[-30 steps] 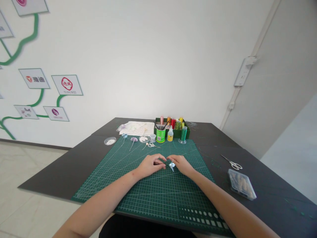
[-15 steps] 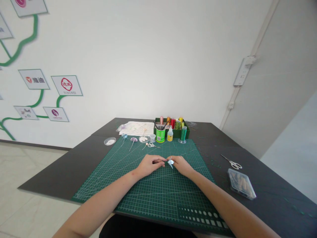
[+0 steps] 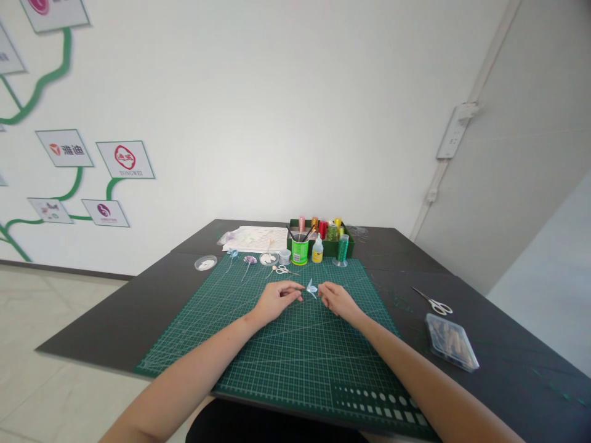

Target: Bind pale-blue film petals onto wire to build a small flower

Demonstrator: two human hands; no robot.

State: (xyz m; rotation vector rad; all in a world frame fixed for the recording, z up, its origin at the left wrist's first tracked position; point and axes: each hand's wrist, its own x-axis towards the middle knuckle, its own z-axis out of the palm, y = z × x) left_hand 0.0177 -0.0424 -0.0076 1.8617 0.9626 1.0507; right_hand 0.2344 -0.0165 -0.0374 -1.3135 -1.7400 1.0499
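Both of my hands rest close together over the middle of the green cutting mat (image 3: 286,357). A small pale blue flower piece (image 3: 311,288) stands between their fingertips. My left hand (image 3: 277,299) is pinched closed, its fingertips at the left side of the blue piece, apparently on its thin stem. The fingers of my right hand (image 3: 337,299) are curled, with their tips just right of the blue piece; whether they touch it is too small to tell.
At the mat's far edge stand a green cup of tools (image 3: 300,250), a glue bottle (image 3: 317,249), a green box of thread spools (image 3: 323,237), small dishes and finished flowers (image 3: 249,261). Scissors (image 3: 431,301) and a clear plastic case (image 3: 450,341) lie on the dark table at right.
Both hands have shifted a little farther up the mat, and the blue piece has risen from near my right hand's fingers to stand between the two hands.
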